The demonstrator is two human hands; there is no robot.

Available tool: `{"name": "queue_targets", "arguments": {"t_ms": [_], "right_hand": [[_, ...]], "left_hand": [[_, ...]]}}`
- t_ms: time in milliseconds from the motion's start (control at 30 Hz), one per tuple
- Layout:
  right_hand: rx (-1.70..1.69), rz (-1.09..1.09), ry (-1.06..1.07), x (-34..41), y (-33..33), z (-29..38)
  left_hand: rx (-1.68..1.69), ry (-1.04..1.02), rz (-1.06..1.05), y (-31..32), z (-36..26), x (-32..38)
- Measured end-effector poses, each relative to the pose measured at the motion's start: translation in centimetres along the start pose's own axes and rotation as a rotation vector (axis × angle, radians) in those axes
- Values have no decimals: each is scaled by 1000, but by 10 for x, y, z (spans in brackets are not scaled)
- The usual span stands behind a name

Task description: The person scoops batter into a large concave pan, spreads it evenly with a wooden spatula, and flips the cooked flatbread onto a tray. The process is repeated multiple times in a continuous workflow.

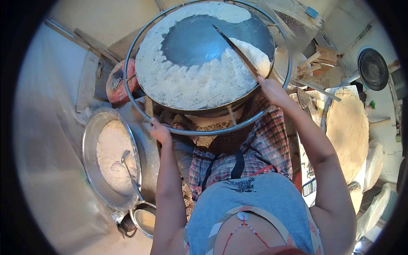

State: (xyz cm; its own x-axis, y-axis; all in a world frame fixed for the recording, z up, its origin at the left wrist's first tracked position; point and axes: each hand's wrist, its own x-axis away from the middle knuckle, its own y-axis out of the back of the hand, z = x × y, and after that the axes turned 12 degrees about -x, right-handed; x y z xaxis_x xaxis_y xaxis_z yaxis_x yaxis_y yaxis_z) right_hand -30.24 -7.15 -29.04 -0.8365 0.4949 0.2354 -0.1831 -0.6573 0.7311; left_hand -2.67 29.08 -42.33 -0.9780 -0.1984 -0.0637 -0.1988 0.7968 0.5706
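A large round griddle (197, 38) stands before me, dark and bare across its upper middle. Pale batter (191, 84) coats it in a broad, ragged-edged band. My right hand (274, 91) grips the near end of a long, thin scraper blade (237, 51), which slants up and left over the griddle. Against the blade's right side rests a thick mass of pale dough or batter (255, 54). A tubular metal ring (220, 132) surrounds the griddle, apart from its rim. At the ring's lower left, my left hand (161, 132) is closed around the tube.
At left, a wide metal basin (87, 159) holds a pale mixture and a ladle (129, 169); below it stands a small pot (145, 221). A red rounded object (111, 86) sits beside the ring. To the right are wood pieces (309, 67), large thin flatbreads (347, 127) and a fan (373, 68).
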Motion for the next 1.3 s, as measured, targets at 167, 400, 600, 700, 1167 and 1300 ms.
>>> {"name": "queue_targets", "arguments": {"t_ms": [167, 400, 600, 700, 1167, 1300], "right_hand": [[132, -89, 261, 55, -48, -24], [-123, -62, -31, 27, -2, 15], [137, -49, 133, 55, 1, -43], [-156, -108, -64, 17, 8, -5], [9, -84, 144, 69, -27, 6], [-6, -93, -91, 53, 4, -34]], "left_hand": [[200, 90, 216, 34, 30, 21], [162, 146, 218, -4, -25, 74], [244, 200, 276, -6, 3, 24], [158, 116, 129, 5, -36, 29], [131, 292, 269, -3, -15, 64], [191, 118, 190, -2, -29, 48]]}}
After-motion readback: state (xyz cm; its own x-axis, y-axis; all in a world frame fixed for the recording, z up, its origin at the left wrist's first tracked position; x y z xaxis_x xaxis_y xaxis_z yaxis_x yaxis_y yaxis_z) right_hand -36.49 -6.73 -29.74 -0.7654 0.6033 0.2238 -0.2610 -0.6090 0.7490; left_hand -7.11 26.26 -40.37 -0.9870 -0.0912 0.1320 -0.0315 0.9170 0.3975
